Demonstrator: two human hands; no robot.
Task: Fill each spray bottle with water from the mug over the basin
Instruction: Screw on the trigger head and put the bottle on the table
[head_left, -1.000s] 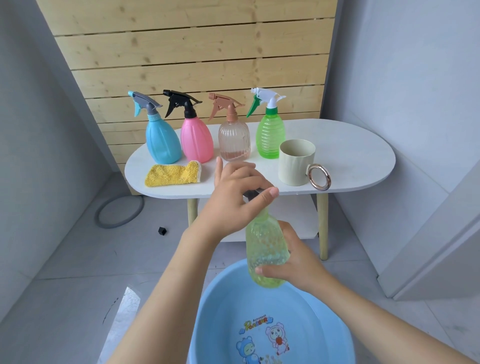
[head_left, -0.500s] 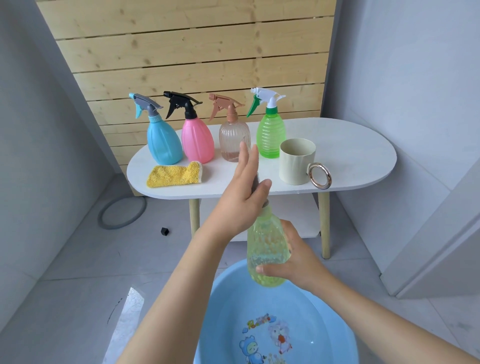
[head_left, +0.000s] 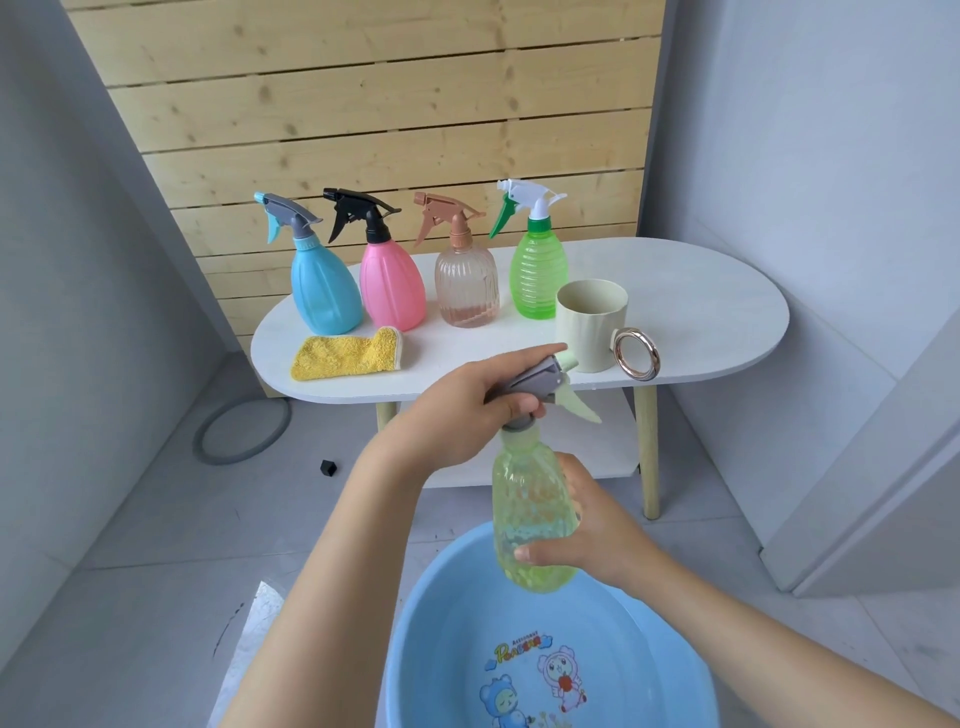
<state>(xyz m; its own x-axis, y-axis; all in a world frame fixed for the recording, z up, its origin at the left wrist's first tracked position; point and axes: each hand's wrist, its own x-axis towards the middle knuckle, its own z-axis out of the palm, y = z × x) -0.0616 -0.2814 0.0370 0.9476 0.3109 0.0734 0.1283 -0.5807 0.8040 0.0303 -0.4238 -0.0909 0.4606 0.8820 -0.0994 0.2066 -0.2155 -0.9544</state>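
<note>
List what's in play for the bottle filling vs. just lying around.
In play: yellow-green bottle, left hand on its sprayer, right hand holding it, mug, basin, four bottles on the table.
Idle: yellow cloth, hose ring.

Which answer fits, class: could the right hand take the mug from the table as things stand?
Probably not yet: the right hand grips the yellow-green spray bottle over the basin. The path to the mug looks open once it lets go.

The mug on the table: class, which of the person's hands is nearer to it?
Left. The left hand, gripping the spray head of the yellow-green bottle, sits just beside the mug; the right hand holds the bottle's body lower, over the basin.
</note>
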